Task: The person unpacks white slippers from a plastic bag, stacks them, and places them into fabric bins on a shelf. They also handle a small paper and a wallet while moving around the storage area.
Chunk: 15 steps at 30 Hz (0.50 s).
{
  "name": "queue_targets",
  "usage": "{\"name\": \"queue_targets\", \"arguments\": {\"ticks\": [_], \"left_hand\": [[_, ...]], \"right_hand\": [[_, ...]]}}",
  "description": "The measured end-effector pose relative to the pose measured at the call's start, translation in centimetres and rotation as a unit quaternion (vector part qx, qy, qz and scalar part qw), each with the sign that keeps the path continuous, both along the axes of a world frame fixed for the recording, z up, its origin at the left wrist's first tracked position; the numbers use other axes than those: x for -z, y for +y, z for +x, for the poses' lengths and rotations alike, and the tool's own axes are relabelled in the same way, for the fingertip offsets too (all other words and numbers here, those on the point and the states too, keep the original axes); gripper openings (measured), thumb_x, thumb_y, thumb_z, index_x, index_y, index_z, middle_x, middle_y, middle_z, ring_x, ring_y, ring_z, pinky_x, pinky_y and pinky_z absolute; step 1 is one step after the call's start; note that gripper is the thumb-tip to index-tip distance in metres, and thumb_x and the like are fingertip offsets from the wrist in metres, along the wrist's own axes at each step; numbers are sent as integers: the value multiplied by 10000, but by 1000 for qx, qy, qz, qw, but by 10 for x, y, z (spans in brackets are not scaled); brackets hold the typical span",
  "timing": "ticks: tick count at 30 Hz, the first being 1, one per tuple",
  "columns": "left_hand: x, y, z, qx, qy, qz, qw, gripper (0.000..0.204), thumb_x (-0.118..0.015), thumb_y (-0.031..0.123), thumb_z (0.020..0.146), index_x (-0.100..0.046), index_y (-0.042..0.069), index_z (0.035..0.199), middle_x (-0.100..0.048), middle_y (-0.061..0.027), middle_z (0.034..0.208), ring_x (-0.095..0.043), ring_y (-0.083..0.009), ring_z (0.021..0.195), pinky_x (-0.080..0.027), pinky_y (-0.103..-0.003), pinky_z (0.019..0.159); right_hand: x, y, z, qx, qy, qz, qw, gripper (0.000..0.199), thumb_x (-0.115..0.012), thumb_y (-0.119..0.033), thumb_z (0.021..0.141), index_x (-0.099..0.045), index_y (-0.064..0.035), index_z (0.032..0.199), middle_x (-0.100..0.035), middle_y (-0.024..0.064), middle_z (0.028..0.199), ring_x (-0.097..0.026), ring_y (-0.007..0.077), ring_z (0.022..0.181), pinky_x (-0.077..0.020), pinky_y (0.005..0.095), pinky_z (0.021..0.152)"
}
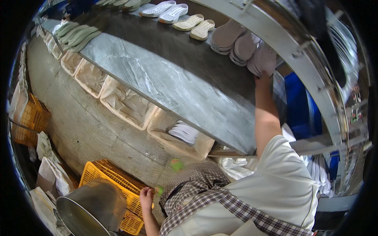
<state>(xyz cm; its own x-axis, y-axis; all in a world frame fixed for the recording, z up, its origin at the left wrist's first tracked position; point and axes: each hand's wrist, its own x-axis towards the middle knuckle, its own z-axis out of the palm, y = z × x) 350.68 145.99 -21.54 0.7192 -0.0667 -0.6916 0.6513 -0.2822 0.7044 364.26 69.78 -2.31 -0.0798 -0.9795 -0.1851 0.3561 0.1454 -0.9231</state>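
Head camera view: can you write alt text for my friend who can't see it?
The person's right hand touches a stack of perforated mauve shoe pieces on a grey marbled tabletop. White shoes and cream shoes sit further left along its far edge, and the left hand is near a yellow plastic crate.

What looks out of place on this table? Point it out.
Overlapping pale green shoe pieces lie at the front edge of the grey marbled table, apart from the back row with white perforated shoes. No spill shows.

A head-worn fisheye looks down over the nearby table (157,78) and floor (86,118).
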Motion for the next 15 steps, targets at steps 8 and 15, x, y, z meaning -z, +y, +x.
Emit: {"name": "queue_targets", "arguments": {"ticks": [8,15], "left_hand": [[-37,-4,58,256,-224,13,940,309,-612,199,817,-582,-23,1030,-630,-161,890,-622,-277,808,-490,-349,729],[-165,-99,102,370,-406,-96,830,572,-660,205,810,-395,13,1278,-467,-165,1244,-553,-238,1044,-489,-339,803]], "right_hand": [[-35,268,-31,-20,-52,100,993,620,-592,10,739,-297,-132,1265,-419,121,1229,-506,287,1002,-489,420,693],[-29,431,-162,-282,-84,152,944,577,-531,72,758,-269,-57,1255,-453,167,1146,-514,267,943,-484,406,790]]}}
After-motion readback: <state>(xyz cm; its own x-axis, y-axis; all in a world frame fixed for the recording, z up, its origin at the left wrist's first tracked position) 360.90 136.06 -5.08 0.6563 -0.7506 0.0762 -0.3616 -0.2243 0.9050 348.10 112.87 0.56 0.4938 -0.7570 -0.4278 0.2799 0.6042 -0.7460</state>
